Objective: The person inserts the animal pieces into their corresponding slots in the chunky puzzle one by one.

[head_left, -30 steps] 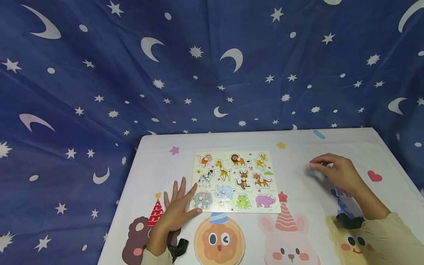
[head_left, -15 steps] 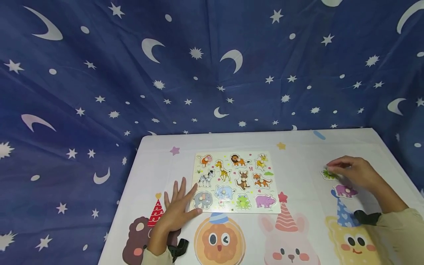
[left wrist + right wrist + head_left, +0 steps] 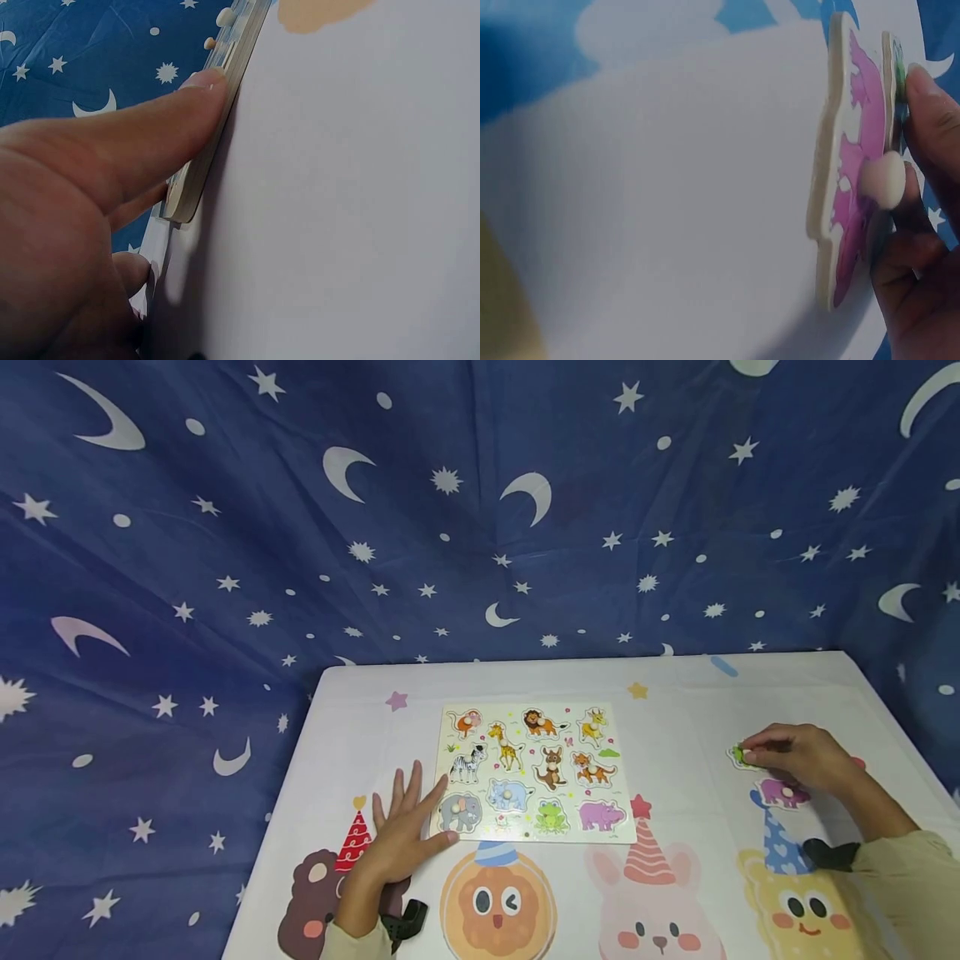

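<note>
A wooden knob puzzle board (image 3: 525,837) printed with animals lies on the table, several pieces sitting in it. My left hand (image 3: 405,839) rests at its lower left corner, fingers spread. In the left wrist view the thumb (image 3: 172,124) lies along the board's edge. At the right of the table my right hand (image 3: 810,758) pinches the green frog piece (image 3: 738,757), whose knob is hidden behind the fingertips. Just below it, apart from the hand, lies the purple hippo piece (image 3: 782,793). Its pale knob (image 3: 883,180) shows in the right wrist view.
The white tablecloth (image 3: 675,877) bears printed cartoon figures. Behind and to the left of the table hangs a dark blue curtain (image 3: 420,527) with moons and stars. A black strap device (image 3: 405,922) sits on the left wrist.
My right hand has moved rightward from between board and pieces to the frog piece, its fingertips now on it. The hippo piece has come into fuller view. My left hand stays put.
</note>
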`<state>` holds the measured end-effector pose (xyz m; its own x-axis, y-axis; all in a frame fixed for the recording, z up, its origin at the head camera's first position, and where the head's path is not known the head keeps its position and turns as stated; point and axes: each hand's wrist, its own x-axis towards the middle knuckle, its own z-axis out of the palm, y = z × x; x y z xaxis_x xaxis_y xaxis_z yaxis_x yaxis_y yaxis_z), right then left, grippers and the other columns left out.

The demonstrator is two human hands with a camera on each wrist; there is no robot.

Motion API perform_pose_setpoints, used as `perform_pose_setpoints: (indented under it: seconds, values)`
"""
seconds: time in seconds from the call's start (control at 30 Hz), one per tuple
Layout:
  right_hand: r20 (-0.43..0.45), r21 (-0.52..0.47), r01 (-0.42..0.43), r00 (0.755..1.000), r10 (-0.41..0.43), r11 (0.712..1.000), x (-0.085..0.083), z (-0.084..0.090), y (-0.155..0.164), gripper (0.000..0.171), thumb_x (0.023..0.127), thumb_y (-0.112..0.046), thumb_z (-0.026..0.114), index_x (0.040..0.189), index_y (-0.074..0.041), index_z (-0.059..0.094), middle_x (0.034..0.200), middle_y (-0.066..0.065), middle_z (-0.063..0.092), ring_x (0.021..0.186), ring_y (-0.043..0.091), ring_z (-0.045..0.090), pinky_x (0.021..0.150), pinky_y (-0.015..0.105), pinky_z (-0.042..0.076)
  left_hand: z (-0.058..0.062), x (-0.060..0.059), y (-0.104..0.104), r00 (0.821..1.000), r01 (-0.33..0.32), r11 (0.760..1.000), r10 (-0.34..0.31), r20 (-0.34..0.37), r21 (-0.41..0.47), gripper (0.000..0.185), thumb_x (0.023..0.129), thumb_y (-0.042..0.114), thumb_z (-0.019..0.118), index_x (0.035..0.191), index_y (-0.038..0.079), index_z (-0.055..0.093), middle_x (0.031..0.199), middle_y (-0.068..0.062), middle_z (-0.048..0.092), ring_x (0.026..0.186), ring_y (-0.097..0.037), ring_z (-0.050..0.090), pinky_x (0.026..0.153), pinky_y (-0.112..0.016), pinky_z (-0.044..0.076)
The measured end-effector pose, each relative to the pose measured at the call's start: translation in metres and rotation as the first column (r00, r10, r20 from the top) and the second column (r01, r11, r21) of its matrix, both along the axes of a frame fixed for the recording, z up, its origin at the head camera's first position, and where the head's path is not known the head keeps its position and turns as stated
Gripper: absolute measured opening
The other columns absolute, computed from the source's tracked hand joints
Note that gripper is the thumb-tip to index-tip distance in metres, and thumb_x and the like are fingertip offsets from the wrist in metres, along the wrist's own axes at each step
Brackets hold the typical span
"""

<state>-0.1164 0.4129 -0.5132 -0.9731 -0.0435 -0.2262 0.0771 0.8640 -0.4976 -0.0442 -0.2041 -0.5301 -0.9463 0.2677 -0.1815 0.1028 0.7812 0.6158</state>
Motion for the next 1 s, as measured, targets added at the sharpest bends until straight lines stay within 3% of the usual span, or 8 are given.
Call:
perform_pose_setpoints:
  seconds: [0.1, 0.23, 0.4, 0.63, 0.87, 1.0]
  values:
    - [0.003, 0.014, -0.002, 1.000, 0.002, 1.000, 0.001, 0.001, -0.004, 0.038, 0.089, -0.037, 0.079, 0.115, -0.008, 0.076, 0.100, 0.008, 0.073, 0.082, 0.015, 0.057, 0.064, 0.025, 0.046, 0.000, 0.001, 0.000, 1.000, 0.002, 1.000, -0.002, 0.006, -0.002, 0.084, 0.089, 0.045, 0.074, 0.160, 0.023, 0.035, 0.173, -0.016, -0.002, 0.157, -0.045, -0.016, 0.113, -0.074, -0.020]
    - [-0.018, 0.046, 0.003, 1.000, -0.002, 0.999, 0.000, 0.002, -0.010, 0.037, 0.088, -0.035, 0.080, 0.110, -0.005, 0.074, 0.086, 0.002, 0.067, 0.081, 0.019, 0.056, 0.059, 0.026, 0.042, 0.000, 0.001, 0.000, 1.000, 0.006, 1.000, -0.006, -0.001, -0.006, 0.084, 0.089, 0.045, 0.074, 0.161, 0.023, 0.034, 0.172, -0.017, -0.002, 0.156, -0.045, -0.016, 0.113, -0.074, -0.019]
    - [-0.017, 0.061, 0.040, 0.999, -0.039, 0.997, 0.000, 0.001, -0.016, 0.045, 0.086, -0.047, 0.079, 0.102, -0.005, 0.073, 0.078, 0.000, 0.060, 0.078, 0.020, 0.055, 0.051, 0.028, 0.038, 0.000, 0.000, 0.000, 1.000, 0.005, 1.000, -0.005, 0.003, -0.020, 0.085, 0.090, 0.045, 0.073, 0.161, 0.025, 0.032, 0.173, -0.014, -0.005, 0.157, -0.043, -0.017, 0.114, -0.073, -0.019]
    - [-0.018, 0.004, 0.097, 0.995, -0.097, 0.995, 0.007, -0.002, -0.014, 0.064, 0.082, -0.058, 0.079, 0.116, -0.005, 0.071, 0.092, 0.008, 0.064, 0.083, 0.023, 0.056, 0.046, 0.032, 0.045, -0.001, -0.001, -0.001, 1.000, 0.001, 1.000, -0.001, 0.018, -0.022, 0.085, 0.090, 0.044, 0.074, 0.161, 0.025, 0.033, 0.173, -0.013, -0.006, 0.157, -0.042, -0.018, 0.114, -0.072, -0.020]
    - [-0.047, 0.040, 0.064, 0.997, -0.062, 0.997, 0.005, -0.003, -0.012, 0.050, 0.087, -0.047, 0.079, 0.113, -0.005, 0.075, 0.099, 0.012, 0.071, 0.090, 0.028, 0.058, 0.063, 0.027, 0.045, 0.000, -0.001, -0.001, 1.000, 0.002, 0.999, -0.001, 0.017, -0.034, 0.085, 0.090, 0.045, 0.073, 0.161, 0.026, 0.032, 0.173, -0.013, -0.006, 0.157, -0.042, -0.017, 0.114, -0.073, -0.019]
    - [-0.095, 0.048, 0.047, 0.995, -0.043, 0.998, 0.006, -0.001, -0.019, 0.046, 0.088, -0.044, 0.079, 0.111, -0.005, 0.075, 0.099, 0.014, 0.072, 0.088, 0.028, 0.059, 0.062, 0.026, 0.046, 0.000, -0.001, -0.001, 1.000, 0.001, 1.000, -0.001, 0.021, -0.029, 0.084, 0.091, 0.044, 0.073, 0.161, 0.026, 0.031, 0.173, -0.012, -0.007, 0.157, -0.041, -0.018, 0.114, -0.072, -0.020]
